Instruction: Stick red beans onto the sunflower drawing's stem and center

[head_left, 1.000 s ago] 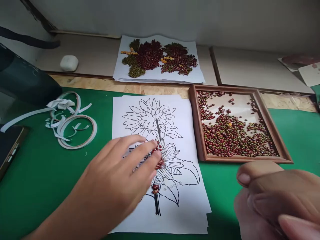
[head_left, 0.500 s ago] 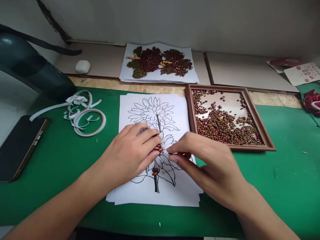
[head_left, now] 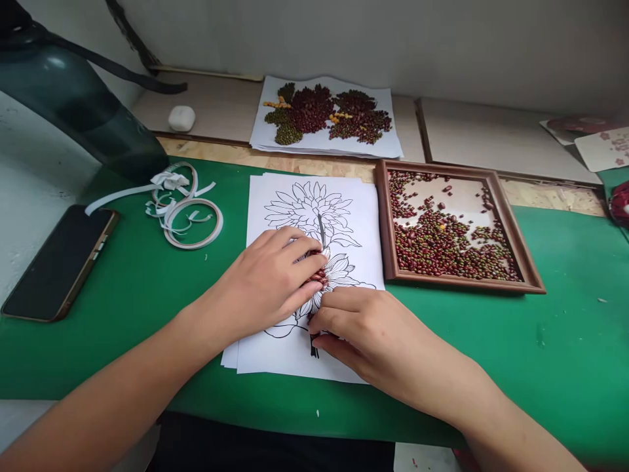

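Note:
A white sheet (head_left: 363, 210) carries line-drawn flowers, with dark red beans (head_left: 322, 276) clustered at the centre of the lower one. My left hand (head_left: 280, 278) rests across that cluster, fingers spread and bent, fingertips touching the beans and paper. Just below it, my right hand (head_left: 361, 328) is closed in a pinch at the top of the lower flower's dark stem (head_left: 314, 347). A sliver of dark red bean shows at its fingertips; the rest of what it grips is hidden.
A wooden frame (head_left: 533, 275) holding mixed red and green beans lies right of the sheet. Behind stands bean artwork on paper (head_left: 324, 141). Leftward are tape rolls (head_left: 219, 229), a phone (head_left: 59, 262), a dark bottle (head_left: 93, 105) and a white case (head_left: 181, 118).
My right hand has moved down and left from beside the lower flower to its stem, covering the beans there. My left hand stays on the cluster. The whole view has shifted slightly.

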Tool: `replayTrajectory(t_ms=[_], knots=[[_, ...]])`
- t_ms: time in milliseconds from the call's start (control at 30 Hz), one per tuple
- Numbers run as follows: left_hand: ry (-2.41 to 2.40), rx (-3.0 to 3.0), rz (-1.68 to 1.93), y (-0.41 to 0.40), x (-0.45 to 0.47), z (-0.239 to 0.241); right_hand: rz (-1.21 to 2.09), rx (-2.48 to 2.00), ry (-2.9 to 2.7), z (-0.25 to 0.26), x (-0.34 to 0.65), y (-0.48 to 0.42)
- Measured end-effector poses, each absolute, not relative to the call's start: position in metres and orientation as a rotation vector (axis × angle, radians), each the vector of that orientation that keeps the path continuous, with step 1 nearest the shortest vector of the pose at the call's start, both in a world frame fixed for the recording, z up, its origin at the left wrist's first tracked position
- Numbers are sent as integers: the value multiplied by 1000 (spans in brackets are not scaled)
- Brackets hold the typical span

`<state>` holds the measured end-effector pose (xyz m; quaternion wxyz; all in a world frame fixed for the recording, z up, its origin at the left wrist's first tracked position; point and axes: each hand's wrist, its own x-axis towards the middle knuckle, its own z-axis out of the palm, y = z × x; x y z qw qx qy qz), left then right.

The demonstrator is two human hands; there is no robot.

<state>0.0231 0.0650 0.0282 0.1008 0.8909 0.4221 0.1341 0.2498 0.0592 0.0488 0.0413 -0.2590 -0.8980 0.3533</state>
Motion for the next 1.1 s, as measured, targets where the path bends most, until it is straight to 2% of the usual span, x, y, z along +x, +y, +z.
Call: replayTrajectory(t_ms=[500,733,967,1100], knots=[[1227,2527,395,64,21,30,1047,-827,-2779,43,247,59],[1128,2325,442,61,15,45,1112,-871,-2615,51,255,66],[991,2258,395,54,11,54,916,-1048,-2402,58,271,81],[899,2238,270,55,16,51,924,-1075,-2457,57,271,80]])
